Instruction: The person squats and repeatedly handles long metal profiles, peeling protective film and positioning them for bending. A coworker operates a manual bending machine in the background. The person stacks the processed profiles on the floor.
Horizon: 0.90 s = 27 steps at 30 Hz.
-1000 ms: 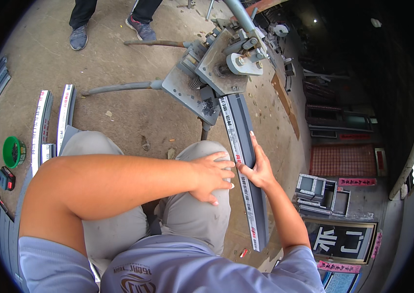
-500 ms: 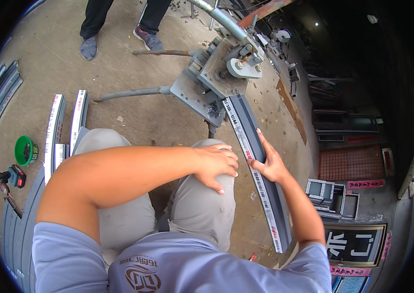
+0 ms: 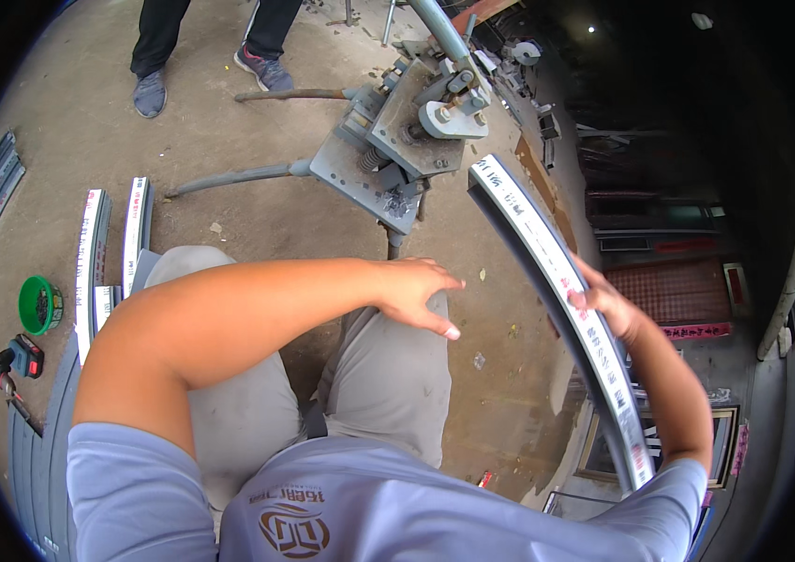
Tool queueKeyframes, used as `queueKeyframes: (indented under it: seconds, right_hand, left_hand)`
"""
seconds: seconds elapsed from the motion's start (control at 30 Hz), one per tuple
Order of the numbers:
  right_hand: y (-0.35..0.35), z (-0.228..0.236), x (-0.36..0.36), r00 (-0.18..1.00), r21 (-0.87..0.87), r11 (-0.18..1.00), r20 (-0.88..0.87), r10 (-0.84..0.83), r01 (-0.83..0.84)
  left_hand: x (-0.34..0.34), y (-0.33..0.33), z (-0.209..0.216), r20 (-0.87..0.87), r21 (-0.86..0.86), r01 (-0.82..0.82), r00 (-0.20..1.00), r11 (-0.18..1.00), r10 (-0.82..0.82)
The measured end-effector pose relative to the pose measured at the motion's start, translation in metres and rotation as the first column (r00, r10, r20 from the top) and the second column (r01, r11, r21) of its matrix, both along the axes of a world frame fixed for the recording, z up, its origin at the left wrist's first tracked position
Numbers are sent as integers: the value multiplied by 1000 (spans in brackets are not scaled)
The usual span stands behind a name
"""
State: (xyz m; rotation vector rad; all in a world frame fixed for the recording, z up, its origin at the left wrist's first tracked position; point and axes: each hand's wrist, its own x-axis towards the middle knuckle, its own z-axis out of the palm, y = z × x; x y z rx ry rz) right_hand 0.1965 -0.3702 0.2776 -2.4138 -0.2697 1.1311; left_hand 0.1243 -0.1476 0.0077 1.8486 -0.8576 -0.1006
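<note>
My right hand [image 3: 609,305] grips a long grey metal profile [image 3: 606,361] near its middle, thumb on the white printed film along its face. The profile slants on my right, its far end apart from a grey lever-operated punch press [image 3: 397,155]. My left hand [image 3: 416,292] is over my knee, fingers spread and holding nothing. Whether it touches the trousers I cannot tell. Dark chips lie on the press's lower plate.
More film-covered profiles [image 3: 90,253] stand or lie at my left, near a green tub [image 3: 40,306] of small dark pieces and a cordless power tool [image 3: 11,361]. Press legs [image 3: 238,178] reach across the floor. Another person's shoes [image 3: 150,94] are beyond. Framed panels [image 3: 669,290] line the right.
My right hand has moved the profile away from the press, to the right, and its printed face has turned more upward. My left hand has shifted on the knee and its fingers have spread.
</note>
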Motion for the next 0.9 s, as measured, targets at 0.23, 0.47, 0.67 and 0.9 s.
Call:
queueKeyframes:
  seconds: [0.23, 0.47, 0.67, 0.9]
  right_hand:
    - [-47, -83, -52, 670, 359, 789, -737, -89, 499]
    - [-44, -132, -51, 662, 544, 686, -740, 121, 483]
    - [-42, -136, -27, 874, 523, 813, -484, 37, 255]
    - [-21, -170, -69, 827, 375, 889, 563, 7, -263]
  left_hand:
    - [3, 16, 46, -302, -786, 41, 845, 617, -441]
    - [-33, 12, 69, -456, -823, -265, 835, 502, -307]
    - [-33, 10, 76, -663, -651, -576, 749, 494, 0]
    - [-22, -9, 56, -750, -542, -716, 648, 440, 130]
